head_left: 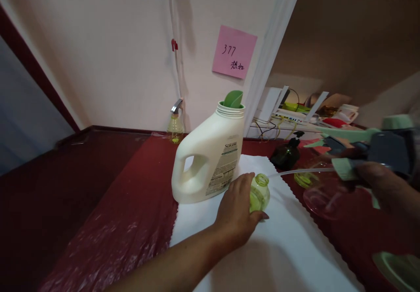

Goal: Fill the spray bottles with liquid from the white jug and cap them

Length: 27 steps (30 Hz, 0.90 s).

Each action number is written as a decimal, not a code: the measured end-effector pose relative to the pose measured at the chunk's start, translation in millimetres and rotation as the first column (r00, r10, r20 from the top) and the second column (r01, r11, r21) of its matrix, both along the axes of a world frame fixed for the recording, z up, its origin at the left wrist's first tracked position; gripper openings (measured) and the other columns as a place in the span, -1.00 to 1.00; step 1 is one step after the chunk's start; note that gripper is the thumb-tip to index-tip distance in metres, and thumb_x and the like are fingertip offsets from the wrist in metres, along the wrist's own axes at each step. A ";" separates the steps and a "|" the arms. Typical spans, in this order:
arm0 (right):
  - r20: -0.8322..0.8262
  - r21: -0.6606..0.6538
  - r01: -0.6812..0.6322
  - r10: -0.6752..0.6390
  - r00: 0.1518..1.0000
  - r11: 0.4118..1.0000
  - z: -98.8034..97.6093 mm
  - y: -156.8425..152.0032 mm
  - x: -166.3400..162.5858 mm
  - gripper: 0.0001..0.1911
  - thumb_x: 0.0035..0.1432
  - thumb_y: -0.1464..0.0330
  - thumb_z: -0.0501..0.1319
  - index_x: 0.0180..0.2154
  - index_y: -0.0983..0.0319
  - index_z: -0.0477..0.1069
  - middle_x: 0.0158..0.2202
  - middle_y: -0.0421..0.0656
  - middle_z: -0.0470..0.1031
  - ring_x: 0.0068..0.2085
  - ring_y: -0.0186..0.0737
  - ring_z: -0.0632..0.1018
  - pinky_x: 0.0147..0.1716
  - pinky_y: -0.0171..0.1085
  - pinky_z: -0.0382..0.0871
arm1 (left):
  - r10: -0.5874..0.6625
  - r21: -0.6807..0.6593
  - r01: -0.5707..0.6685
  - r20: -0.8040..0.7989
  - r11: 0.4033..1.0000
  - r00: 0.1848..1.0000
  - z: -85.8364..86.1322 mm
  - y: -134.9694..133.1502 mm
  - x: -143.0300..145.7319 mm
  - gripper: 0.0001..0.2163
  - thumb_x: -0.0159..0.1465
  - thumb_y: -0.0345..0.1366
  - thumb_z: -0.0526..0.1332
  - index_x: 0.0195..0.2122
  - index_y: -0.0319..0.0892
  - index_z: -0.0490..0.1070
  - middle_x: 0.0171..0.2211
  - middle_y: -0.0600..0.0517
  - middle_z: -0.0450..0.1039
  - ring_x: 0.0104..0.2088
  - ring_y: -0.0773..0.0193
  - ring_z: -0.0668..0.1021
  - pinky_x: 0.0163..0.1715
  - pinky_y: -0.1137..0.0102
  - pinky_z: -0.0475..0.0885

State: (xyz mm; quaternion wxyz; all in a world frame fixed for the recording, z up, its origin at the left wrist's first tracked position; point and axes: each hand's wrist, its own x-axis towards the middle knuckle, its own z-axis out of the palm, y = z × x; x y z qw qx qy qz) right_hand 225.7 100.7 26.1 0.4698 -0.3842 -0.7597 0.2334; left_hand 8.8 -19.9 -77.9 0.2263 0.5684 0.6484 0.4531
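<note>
My left hand [234, 213] is wrapped round a small translucent green bottle [259, 194] that stands upright and uncapped on the white cloth. Pale liquid shows inside it. At the right, my right hand [390, 187] grips a spray head with a pale green collar [343, 169], partly blurred. From this collar a thin clear tube [305, 170] points left, its end close to the bottle's neck but outside it. Just behind my left hand stands a large cream jug [210, 152] with a handle and a green spout insert [233, 99] in its open mouth.
The white cloth [278, 248] lies over a dark red tabletop [131, 204]. A spray bottle [175, 128] stands by the wall under a pink note [234, 51]. To the right are a dark pump bottle [287, 154], a clear round dish [323, 200] and a white router [269, 103].
</note>
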 end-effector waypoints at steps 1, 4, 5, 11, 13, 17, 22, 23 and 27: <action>-0.011 -0.013 0.048 -0.048 0.999 0.999 7.2 -5.2 -8.3 -0.55 0.11 -0.11 0.36 -0.12 0.04 0.57 -0.31 -0.12 0.65 -0.37 -0.02 0.62 -0.54 -0.16 0.46 | -0.001 0.003 0.001 0.002 1.000 1.000 0.3 0.2 0.1 -0.15 0.09 -0.37 0.47 0.39 -0.12 0.13 0.39 -0.22 0.22 0.39 -0.13 0.26 0.40 -0.05 0.15; 0.023 0.074 -0.012 0.011 1.000 0.997 26.8 -17.1 -27.1 -0.52 0.10 -0.16 0.34 -0.26 0.10 0.55 -0.37 -0.17 0.61 -0.39 -0.13 0.57 -0.50 -0.25 0.41 | 0.002 -0.001 -0.002 0.003 1.000 1.000 1.0 0.6 0.4 -0.15 0.09 -0.37 0.47 0.39 -0.12 0.13 0.39 -0.22 0.21 0.39 -0.15 0.25 0.40 -0.06 0.14; 0.056 0.110 -0.024 0.018 0.998 0.994 31.9 -18.7 -30.7 -0.52 0.12 -0.16 0.32 -0.29 0.12 0.53 -0.41 -0.18 0.58 -0.42 -0.17 0.54 -0.52 -0.27 0.38 | 0.003 -0.009 -0.003 -0.002 1.000 1.000 1.1 0.7 0.4 -0.14 0.09 -0.37 0.47 0.40 -0.13 0.12 0.40 -0.22 0.21 0.40 -0.15 0.25 0.41 -0.06 0.14; 0.300 0.184 -0.152 0.092 0.949 0.971 46.4 -21.4 -45.6 -0.55 0.22 -0.13 0.21 -0.26 0.11 0.50 -0.40 -0.20 0.57 -0.37 -0.14 0.55 -0.50 -0.28 0.30 | -0.006 -0.021 0.005 -0.026 1.000 1.000 1.0 1.2 -0.4 -0.13 0.09 -0.37 0.47 0.40 -0.21 0.11 0.39 -0.26 0.20 0.39 -0.15 0.25 0.42 -0.01 0.14; 0.390 0.132 -0.263 0.194 0.900 0.956 42.6 -25.8 -55.5 -0.56 0.26 -0.09 0.16 -0.34 0.13 0.43 -0.46 -0.22 0.52 -0.39 -0.13 0.54 -0.49 -0.26 0.31 | -0.006 -0.001 0.006 -0.030 1.000 1.000 1.5 0.9 -0.5 -0.15 0.09 -0.38 0.47 0.39 -0.19 0.12 0.39 -0.24 0.21 0.39 -0.14 0.25 0.41 -0.01 0.14; 0.496 -0.060 -0.423 0.394 0.774 0.904 17.2 -28.0 -74.2 -0.64 0.37 0.03 0.10 -0.28 0.16 0.41 -0.39 -0.21 0.52 -0.33 -0.12 0.53 -0.39 -0.23 0.36 | -0.014 0.014 0.014 -0.049 1.000 0.999 3.9 0.3 0.2 -0.18 0.10 -0.39 0.47 0.37 -0.23 0.15 0.38 -0.24 0.23 0.38 -0.10 0.27 0.41 0.03 0.16; 0.411 -0.065 -0.491 0.472 0.780 0.869 -11.2 -15.7 -81.8 -0.70 0.39 0.08 0.14 -0.25 0.14 0.45 -0.27 -0.19 0.49 -0.24 -0.13 0.51 -0.25 -0.19 0.36 | -0.018 0.014 0.020 -0.069 1.000 0.997 4.0 0.8 0.1 -0.19 0.10 -0.38 0.47 0.35 -0.26 0.15 0.36 -0.26 0.25 0.36 -0.10 0.29 0.40 0.05 0.17; 0.401 -0.066 -0.496 0.478 0.781 0.866 -13.1 -13.9 -82.2 -0.70 0.39 0.08 0.14 -0.28 0.14 0.44 -0.28 -0.20 0.46 -0.26 -0.14 0.50 -0.26 -0.19 0.35 | -0.016 0.019 0.018 -0.076 1.000 0.997 3.6 0.8 0.0 -0.19 0.10 -0.38 0.47 0.35 -0.27 0.15 0.36 -0.26 0.25 0.35 -0.10 0.29 0.40 0.05 0.17; 0.372 -0.045 -0.484 0.465 0.804 0.874 -14.9 -11.7 -84.2 -0.67 0.38 0.07 0.16 -0.33 0.14 0.40 -0.36 -0.23 0.37 -0.33 -0.18 0.43 -0.34 -0.20 0.30 | -0.011 0.016 0.012 -0.090 1.000 0.996 2.9 0.2 0.4 -0.17 0.11 -0.37 0.48 0.36 -0.30 0.13 0.35 -0.25 0.26 0.35 -0.09 0.29 0.39 0.07 0.19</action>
